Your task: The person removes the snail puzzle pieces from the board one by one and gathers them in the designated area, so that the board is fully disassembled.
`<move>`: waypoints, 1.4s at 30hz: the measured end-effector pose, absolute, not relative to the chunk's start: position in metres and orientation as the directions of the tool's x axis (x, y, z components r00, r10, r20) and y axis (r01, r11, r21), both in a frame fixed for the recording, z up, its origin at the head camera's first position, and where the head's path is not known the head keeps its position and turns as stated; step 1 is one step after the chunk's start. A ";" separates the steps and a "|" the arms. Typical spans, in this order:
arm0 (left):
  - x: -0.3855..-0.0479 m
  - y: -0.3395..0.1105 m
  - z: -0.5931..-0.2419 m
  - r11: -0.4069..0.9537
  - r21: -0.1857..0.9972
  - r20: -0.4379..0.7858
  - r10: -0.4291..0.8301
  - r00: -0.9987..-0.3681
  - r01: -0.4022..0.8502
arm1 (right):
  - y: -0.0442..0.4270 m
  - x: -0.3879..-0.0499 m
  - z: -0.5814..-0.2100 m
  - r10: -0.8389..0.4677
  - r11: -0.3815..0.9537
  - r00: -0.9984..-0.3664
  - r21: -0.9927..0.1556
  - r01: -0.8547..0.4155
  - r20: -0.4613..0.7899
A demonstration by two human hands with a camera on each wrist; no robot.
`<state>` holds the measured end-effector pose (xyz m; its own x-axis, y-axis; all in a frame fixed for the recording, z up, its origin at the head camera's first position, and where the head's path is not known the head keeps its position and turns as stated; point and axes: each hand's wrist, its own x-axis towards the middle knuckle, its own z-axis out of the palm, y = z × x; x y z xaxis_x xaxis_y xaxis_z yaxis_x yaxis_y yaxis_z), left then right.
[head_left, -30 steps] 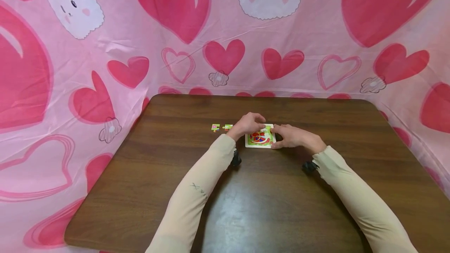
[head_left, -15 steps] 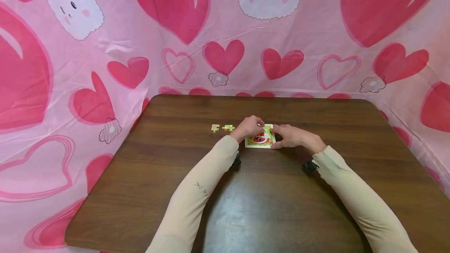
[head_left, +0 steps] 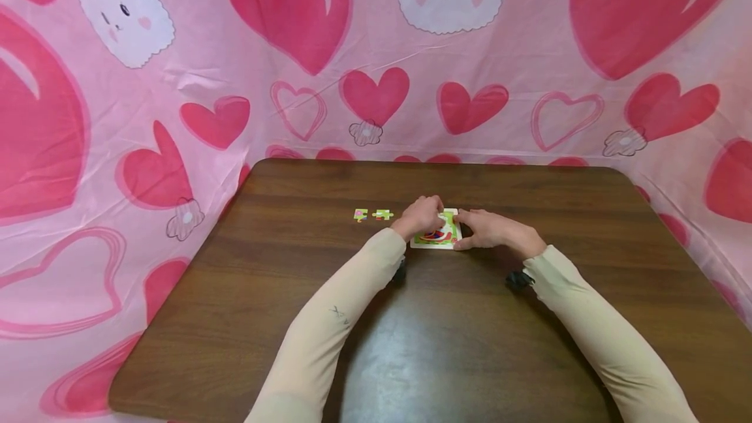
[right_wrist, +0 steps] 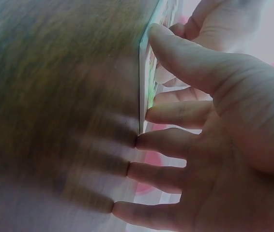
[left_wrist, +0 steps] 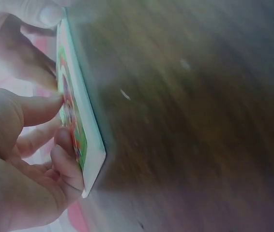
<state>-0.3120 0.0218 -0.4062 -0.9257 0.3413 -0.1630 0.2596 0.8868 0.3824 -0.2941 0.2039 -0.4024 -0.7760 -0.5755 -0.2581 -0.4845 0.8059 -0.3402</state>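
Note:
A small square jigsaw puzzle (head_left: 450, 234) with a white frame and a bright green, red and blue picture lies flat on the table. My left hand (head_left: 420, 215) is over its left half. In the left wrist view its thumb (left_wrist: 41, 108) and index finger come down close together on the picture, the other fingers curled against the frame; whether a piece is between them is hidden. My right hand (head_left: 493, 230) steadies the right side, thumb (right_wrist: 175, 46) on the frame's edge, fingers spread, several fingertips on the tabletop. Two loose puzzle pieces, one with a pink spot (head_left: 360, 215), one mostly green and white (head_left: 382, 215), lie to the left.
The brown wooden table (head_left: 464, 325) has rounded corners. Behind it and at both sides hangs a pink cloth (head_left: 411, 116) with hearts and rabbit faces. Dark wrist devices sit under both cream sleeves (head_left: 329, 325).
My left hand has shifted slightly right and down over the puzzle, its fingers drawing in. The second loose piece, partly covered before, is now fully visible. My right hand stays put.

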 end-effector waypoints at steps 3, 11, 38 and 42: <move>-0.311 0.023 -0.405 0.889 0.394 -0.166 0.318 -0.933 0.234 | 0.204 -0.294 -0.401 -0.562 0.816 -0.784 -0.333 -0.473 -0.264; -0.311 0.025 -0.404 0.890 0.389 -0.143 0.312 -0.939 0.237 | 0.204 -0.294 -0.401 -0.552 0.823 -0.788 -0.328 -0.463 -0.274; -0.315 0.022 -0.400 0.766 0.604 -0.062 0.320 -0.945 0.220 | 0.203 -0.293 -0.401 -0.560 0.817 -0.786 -0.335 -0.470 -0.264; -0.317 0.018 -0.400 0.744 0.635 -0.065 0.322 -0.944 0.210 | 0.204 -0.294 -0.402 -0.565 0.813 -0.782 -0.334 -0.476 -0.262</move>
